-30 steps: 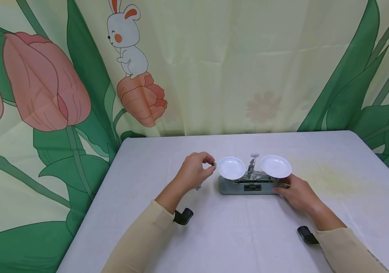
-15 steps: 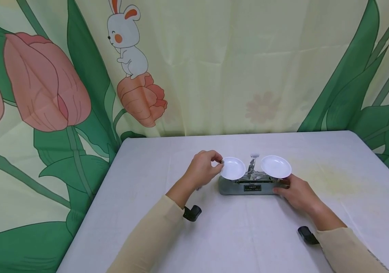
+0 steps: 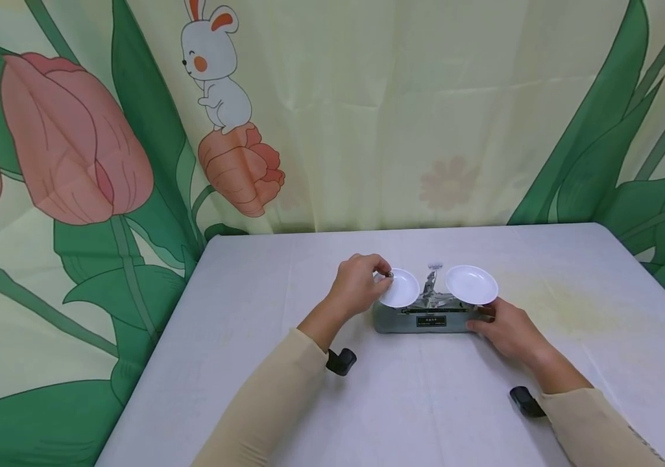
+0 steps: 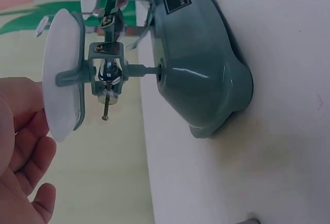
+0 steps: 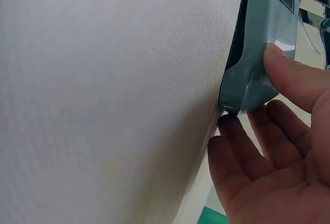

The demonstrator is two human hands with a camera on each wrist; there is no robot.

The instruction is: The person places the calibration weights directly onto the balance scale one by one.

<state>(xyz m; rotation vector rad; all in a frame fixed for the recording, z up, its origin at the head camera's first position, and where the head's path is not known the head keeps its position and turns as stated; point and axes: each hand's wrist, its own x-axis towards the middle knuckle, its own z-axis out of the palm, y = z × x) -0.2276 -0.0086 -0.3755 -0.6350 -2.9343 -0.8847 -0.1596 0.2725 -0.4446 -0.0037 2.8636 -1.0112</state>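
Observation:
A grey-green balance scale [image 3: 390, 320] stands on the table with two white pans. My left hand [image 3: 355, 284] is at the left pan [image 3: 403, 290], pinching a small dark metallic piece [image 3: 390, 275] between thumb and fingertips over its rim. I cannot tell exactly what that piece is. In the left wrist view the tilted-looking pan [image 4: 61, 79] hides those fingertips. My right hand [image 3: 507, 329] grips the right end of the scale's base below the right pan [image 3: 472, 284]. The right wrist view shows its thumb on the base [image 5: 258, 74] and fingers behind.
A white cloth covers the table [image 3: 425, 402]. A small grey metallic object [image 4: 251, 221] shows at the bottom edge of the left wrist view. Behind the table hangs a printed curtain [image 3: 367, 117].
My left hand has moved right, bringing the small metallic piece from beside the left pan to over its rim. The right hand and the scale have stayed put.

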